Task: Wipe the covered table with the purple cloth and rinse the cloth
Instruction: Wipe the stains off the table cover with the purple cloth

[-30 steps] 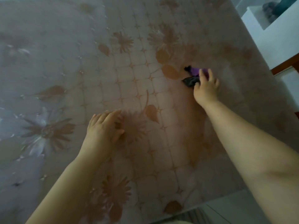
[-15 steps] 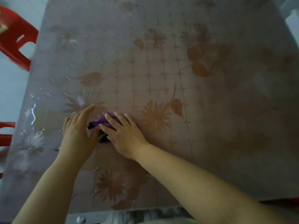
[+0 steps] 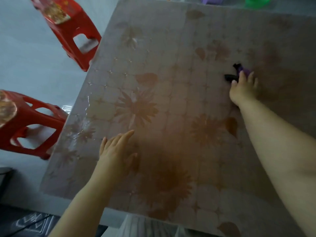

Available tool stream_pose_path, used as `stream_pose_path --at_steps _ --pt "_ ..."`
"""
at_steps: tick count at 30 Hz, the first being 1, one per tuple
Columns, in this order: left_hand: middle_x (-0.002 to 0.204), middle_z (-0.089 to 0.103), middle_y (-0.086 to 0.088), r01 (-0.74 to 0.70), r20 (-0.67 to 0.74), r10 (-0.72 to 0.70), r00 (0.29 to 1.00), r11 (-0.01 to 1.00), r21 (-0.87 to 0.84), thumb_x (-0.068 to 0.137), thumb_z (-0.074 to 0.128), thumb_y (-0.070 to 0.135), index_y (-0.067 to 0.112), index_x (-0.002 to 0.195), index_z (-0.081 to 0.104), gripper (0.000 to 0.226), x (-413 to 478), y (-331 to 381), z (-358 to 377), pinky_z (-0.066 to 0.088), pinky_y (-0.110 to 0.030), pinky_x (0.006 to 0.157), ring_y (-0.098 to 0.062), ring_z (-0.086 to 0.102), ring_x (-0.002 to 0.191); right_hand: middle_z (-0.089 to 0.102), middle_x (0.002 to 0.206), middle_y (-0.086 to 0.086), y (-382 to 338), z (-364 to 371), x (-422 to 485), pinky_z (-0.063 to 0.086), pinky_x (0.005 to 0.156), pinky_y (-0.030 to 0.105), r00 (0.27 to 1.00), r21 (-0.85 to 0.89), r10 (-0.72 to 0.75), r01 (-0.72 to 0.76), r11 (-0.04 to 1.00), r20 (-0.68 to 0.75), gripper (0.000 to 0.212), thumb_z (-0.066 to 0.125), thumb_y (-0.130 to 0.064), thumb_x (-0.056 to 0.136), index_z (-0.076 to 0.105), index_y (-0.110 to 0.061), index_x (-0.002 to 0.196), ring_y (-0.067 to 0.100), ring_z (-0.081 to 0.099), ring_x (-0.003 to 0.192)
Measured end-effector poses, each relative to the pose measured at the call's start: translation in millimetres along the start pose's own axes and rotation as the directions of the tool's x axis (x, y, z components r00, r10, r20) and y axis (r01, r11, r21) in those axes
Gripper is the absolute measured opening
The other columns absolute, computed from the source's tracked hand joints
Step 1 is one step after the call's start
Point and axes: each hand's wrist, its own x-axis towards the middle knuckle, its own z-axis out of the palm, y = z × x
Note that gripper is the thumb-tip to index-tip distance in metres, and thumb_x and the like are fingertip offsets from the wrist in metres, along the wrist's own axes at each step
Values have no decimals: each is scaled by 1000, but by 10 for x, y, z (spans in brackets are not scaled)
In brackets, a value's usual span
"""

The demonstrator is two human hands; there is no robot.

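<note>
The table (image 3: 171, 69) is covered by a clear plastic sheet over a cloth printed with brown flowers and leaves. My right hand (image 3: 243, 88) reaches out to the right middle of the table and presses the purple cloth (image 3: 243, 70) flat under its fingers. A dark part of the cloth sticks out to the left of the fingertips. My left hand (image 3: 116, 152) lies flat on the near left part of the table, fingers spread, holding nothing. Wet streaks glint near the table's left edge.
Two red plastic stools stand on the pale floor left of the table, one at the back (image 3: 68, 31) and one nearer (image 3: 25, 124). A purple object (image 3: 212, 0) and a green one (image 3: 256, 1) show beyond the far edge.
My right hand has swept the cloth from beside my left hand at the near left out to the right middle of the table. My left hand stayed flat on the table.
</note>
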Motion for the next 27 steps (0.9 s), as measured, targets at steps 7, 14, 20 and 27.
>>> stream_pose_path --at_steps 7,14,20,27 --pt "132 50 -1 -68 -19 69 997 996 53 81 59 30 23 137 35 61 46 -156 -137 6 -39 113 -24 40 128 -1 158 7 -1856 537 -448 4 116 44 792 -8 -552 574 819 262 51 27 -29 100 11 -23 148 29 1 144" --pt "131 51 -11 19 -39 -18 999 999 37 79 64 10 18 136 37 63 54 -179 -272 25 -51 109 -31 42 122 0 158 -1 -1515 746 -2365 -5 115 41 386 87 -828 886 456 408 49 28 -28 100 16 -28 147 23 -2 144" --pt "141 42 -7 67 -26 -66 997 997 41 81 64 15 21 139 30 67 -251 -123 -219 14 -45 115 -27 33 132 51 138 0 -164 661 -2750 37 104 44 536 -6 -789 828 560 299 46 35 -31 86 48 -31 130 25 51 124" --pt "141 42 -6 5 -9 -5 1000 1000 20 82 62 14 22 139 30 65 -342 12 -163 20 -49 113 -29 34 131 27 150 19 1892 -66 -2189 17 112 50 989 -47 -135 138 989 68 56 21 -36 92 36 -13 141 41 25 137"
